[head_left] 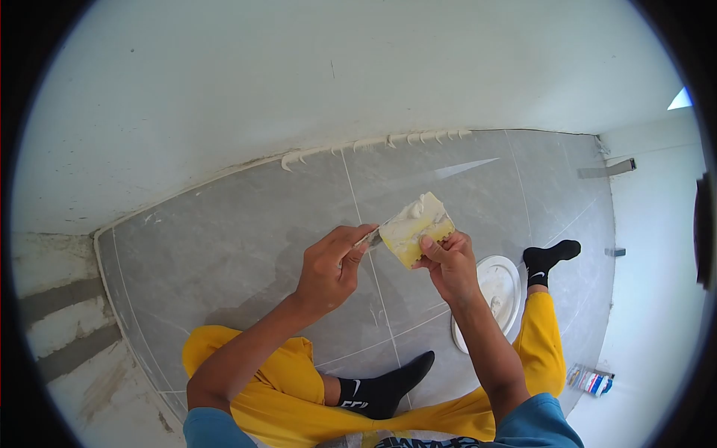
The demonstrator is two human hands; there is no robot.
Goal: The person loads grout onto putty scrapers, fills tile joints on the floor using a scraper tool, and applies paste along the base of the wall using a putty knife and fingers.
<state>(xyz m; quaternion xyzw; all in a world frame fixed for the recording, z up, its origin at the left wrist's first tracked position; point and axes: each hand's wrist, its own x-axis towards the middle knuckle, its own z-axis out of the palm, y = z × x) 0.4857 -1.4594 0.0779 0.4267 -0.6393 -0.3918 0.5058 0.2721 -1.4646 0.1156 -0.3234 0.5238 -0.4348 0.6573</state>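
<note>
My right hand (450, 263) grips a yellow notched spreader (413, 230) by its lower right edge, thumb on its face. White paste is smeared over the spreader, thickest near its upper corner. My left hand (330, 263) pinches a thin, paste-marked scraper (370, 238), whose edge meets or nearly meets the spreader's left side. Both hands are above the grey tiled floor (246, 216). Along the joint between the wall (336, 75) and floor runs a bead of white paste (388, 140) with small curved ridges.
A round white lid or tray (499, 287) with paste on it lies partly behind my right forearm. My legs are spread on the floor, with black socks (388, 384). A printed packet (591, 380) is at the right wall. Grey strips (75, 299) mark the left wall.
</note>
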